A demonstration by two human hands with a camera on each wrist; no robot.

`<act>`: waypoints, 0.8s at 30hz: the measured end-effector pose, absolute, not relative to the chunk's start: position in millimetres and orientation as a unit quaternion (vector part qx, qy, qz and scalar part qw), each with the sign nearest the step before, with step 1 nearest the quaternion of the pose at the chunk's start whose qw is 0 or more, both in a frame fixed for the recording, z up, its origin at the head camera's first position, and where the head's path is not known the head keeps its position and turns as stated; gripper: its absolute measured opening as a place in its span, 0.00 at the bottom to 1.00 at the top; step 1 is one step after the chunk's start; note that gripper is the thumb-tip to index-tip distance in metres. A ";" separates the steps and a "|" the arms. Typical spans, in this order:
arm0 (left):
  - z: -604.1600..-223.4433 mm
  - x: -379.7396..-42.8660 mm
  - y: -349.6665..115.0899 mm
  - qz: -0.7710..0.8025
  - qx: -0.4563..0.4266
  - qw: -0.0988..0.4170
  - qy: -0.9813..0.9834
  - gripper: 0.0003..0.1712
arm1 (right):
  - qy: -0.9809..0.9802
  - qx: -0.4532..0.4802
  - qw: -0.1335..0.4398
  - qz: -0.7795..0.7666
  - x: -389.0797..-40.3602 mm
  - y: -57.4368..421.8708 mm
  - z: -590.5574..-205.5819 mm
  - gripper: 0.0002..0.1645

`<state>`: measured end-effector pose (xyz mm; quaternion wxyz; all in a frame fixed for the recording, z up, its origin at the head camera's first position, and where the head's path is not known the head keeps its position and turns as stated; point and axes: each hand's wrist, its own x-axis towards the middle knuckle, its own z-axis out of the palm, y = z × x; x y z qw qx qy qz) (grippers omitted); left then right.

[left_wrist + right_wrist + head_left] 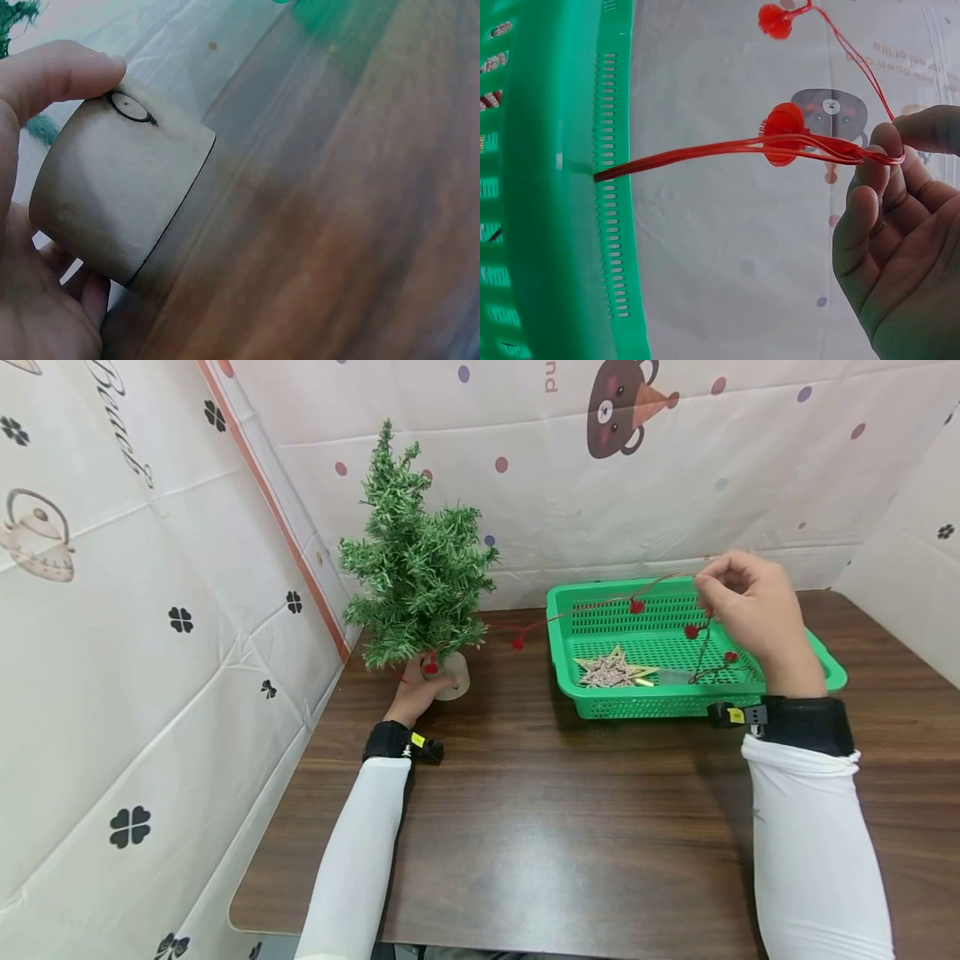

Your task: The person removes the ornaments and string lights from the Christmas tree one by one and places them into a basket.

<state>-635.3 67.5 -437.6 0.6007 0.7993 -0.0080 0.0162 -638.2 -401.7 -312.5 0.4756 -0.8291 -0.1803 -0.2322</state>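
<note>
A small green artificial Christmas tree (416, 556) stands upright at the back left of the table on a pale round base (120, 187). My left hand (414, 697) grips this base, its thumb on one side and fingers round the other. Over the green basket, my right hand (757, 610) pinches the string of a garland with red beads (637, 607) between thumb and fingers. From that hand the string runs left to the tree's lower branches, and another length hangs into the basket. Close by in the right wrist view is a red bead (784, 135) on doubled string.
The green plastic basket (637, 706) sits at the back of the brown wooden table (547, 827). Glittery star ornaments (609, 671) and a small clear piece (675, 677) lie in it. Printed cloth (525, 510) hangs behind the table and along the left.
</note>
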 end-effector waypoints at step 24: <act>-437.4 -633.6 66.2 0.067 0.783 0.609 -0.106 0.34 | -0.141 -0.773 0.549 -0.285 -644.2 -408.5 -306.3 0.07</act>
